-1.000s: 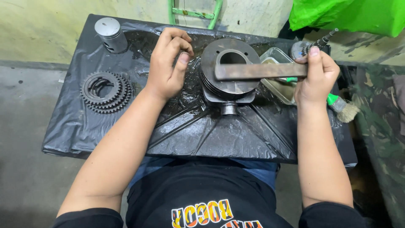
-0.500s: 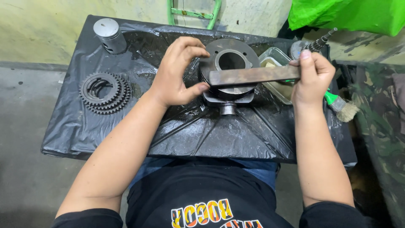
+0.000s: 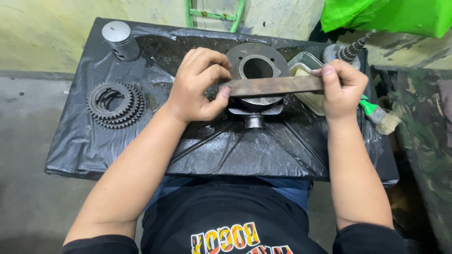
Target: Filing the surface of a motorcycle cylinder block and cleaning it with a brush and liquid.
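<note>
We hold a flat, rusty metal bar [image 3: 275, 86] level across the top face of a round metal cylinder [image 3: 256, 70] with an open bore, which stands in the middle of the worktop [image 3: 155, 155] on its black plastic sheet. Our left hand [image 3: 197, 84] has its grip closed on the bar's left end, thumb beneath and fingers curled over; our right hand [image 3: 341, 87] pinches the right end, grip closed too. Just behind the bar's right end sits a clear plastic tub [image 3: 306, 70] holding a pale liquid, partly hidden by the right hand. A green-handled brush [image 3: 379, 115] lies by the right wrist, a geared shaft [image 3: 348, 49] beyond it. Well apart to the left are a stack of gears [image 3: 115, 104] and a grey piston [image 3: 120, 40].
</note>
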